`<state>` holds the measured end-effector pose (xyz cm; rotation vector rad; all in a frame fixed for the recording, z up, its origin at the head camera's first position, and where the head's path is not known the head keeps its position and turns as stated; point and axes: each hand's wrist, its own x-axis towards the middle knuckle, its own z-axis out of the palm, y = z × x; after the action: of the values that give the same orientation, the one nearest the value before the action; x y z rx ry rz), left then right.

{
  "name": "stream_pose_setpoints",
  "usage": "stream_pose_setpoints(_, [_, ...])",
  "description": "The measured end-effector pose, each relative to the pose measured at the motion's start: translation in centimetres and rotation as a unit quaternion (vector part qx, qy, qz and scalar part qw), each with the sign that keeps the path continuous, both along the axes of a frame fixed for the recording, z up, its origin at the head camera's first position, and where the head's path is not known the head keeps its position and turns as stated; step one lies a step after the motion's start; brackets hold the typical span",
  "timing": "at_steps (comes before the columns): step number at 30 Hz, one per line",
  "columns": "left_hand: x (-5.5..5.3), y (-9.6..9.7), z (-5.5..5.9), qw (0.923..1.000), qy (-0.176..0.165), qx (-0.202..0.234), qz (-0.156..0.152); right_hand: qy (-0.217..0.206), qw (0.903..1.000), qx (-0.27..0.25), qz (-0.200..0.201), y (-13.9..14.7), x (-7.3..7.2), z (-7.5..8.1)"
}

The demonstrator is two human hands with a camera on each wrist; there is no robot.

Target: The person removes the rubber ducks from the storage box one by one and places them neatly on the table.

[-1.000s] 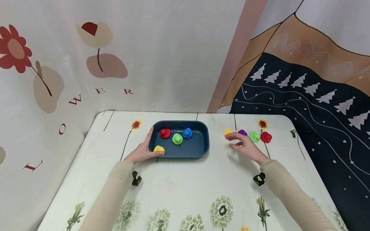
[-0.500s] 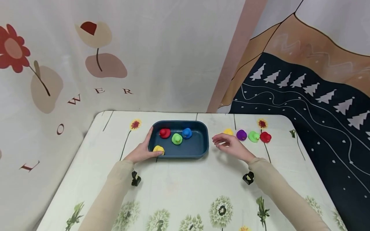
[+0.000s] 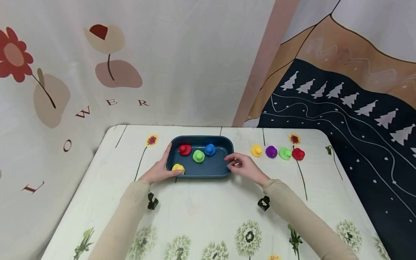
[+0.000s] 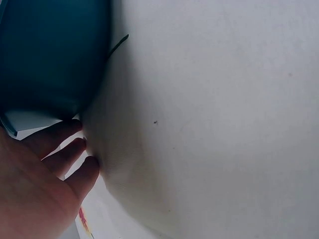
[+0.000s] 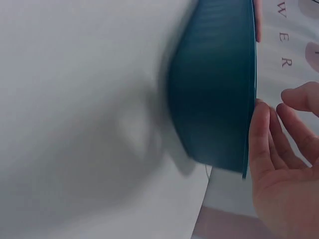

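A dark blue rectangular tray (image 3: pixel 214 174) sits on the table with a red (image 3: pixel 185 150), a green (image 3: pixel 198 156), a blue (image 3: pixel 209 150) and a yellow toy duck (image 3: pixel 178 168) inside. My left hand (image 3: pixel 160 171) grips the tray's left end, its thumb over the front left corner by the yellow duck. In the left wrist view, its fingers (image 4: pixel 79 174) lie near the tray's outer wall. My right hand (image 3: pixel 244 167) is at the tray's right rim, fingers loosely bent, holding nothing. The right wrist view has those fingertips (image 5: pixel 260 112) close beside the rim; contact is unclear.
Right of the tray, a row of toy ducks stands on the table: yellow (image 3: pixel 256 150), purple (image 3: pixel 271 152), green (image 3: pixel 285 154) and red (image 3: pixel 298 154). A flower-printed cloth (image 3: pixel 208 206) covers the table. Printed curtains (image 3: pixel 195 72) hang behind it.
My right hand has moved left from above the duck row to the tray's right rim, uncovering the yellow and purple ducks. The left hand and the tray have stayed in place.
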<state>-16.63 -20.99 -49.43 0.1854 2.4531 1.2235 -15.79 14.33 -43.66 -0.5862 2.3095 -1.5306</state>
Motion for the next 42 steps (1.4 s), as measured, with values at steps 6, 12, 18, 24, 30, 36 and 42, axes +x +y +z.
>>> stream_pose_setpoints(6, [-0.1,0.0,-0.1,1.0,-0.001,0.002,0.0,0.02,0.9997,0.01,-0.009,-1.0,-0.6,-0.6])
stream_pose_setpoints(12, [0.0,0.0,0.0,1.0,-0.001,0.001,0.001,0.021,0.9991,0.036,-0.013,-1.8,-2.1,-2.2])
stream_pose_setpoints(18, [0.0,0.0,0.0,1.0,-0.001,0.002,0.003,0.016,0.998,0.059,-0.017,-3.2,-3.1,-2.2])
stream_pose_setpoints(24, [0.0,0.0,0.0,1.0,0.0,0.002,0.003,0.002,0.9974,0.064,-0.034,-4.4,-4.3,-2.4])
stream_pose_setpoints(30, [0.1,0.2,0.2,1.0,0.0,0.003,0.004,0.006,0.9966,0.066,-0.049,-5.3,-5.2,-2.6])
stream_pose_setpoints(36, [0.0,0.2,0.2,1.0,0.001,0.001,0.002,0.015,0.9951,0.076,-0.061,-6.0,-5.9,-3.2])
stream_pose_setpoints(42, [0.1,0.1,0.1,1.0,0.007,0.003,0.002,-0.005,0.9921,0.061,-0.109,-7.1,-6.0,-3.7])
